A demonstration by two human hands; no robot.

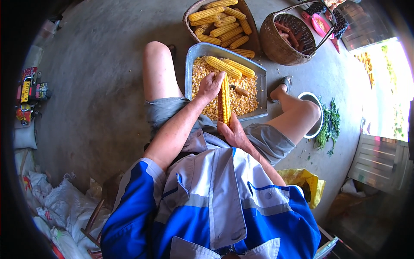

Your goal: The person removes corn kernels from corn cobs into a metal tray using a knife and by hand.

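Observation:
Between my two hands is an ear of corn (224, 100), held lengthwise, with a darker strip along its left side where kernels seem gone. My left hand (210, 87) grips its far end, and my right hand (234, 131) closes round the near end. Below it sits a grey metal scoop-shaped pan (188, 69) full of loose corn kernels (207, 110). Two whole ears (230, 67) lie across the kernels at the far side. A tool with a wooden handle (240, 90) rests on the kernels, right of the held ear, its other end partly hidden.
Beyond the pan stands a basket (189, 23) heaped with corn ears. To its right, a handled wicker basket (269, 45) holds bare reddish cobs. A white basin (318, 123) and green leafy stalks (330, 123) lie beyond my right knee. Sacks (64, 200) pile at lower left; a yellow bag (317, 190) sits right.

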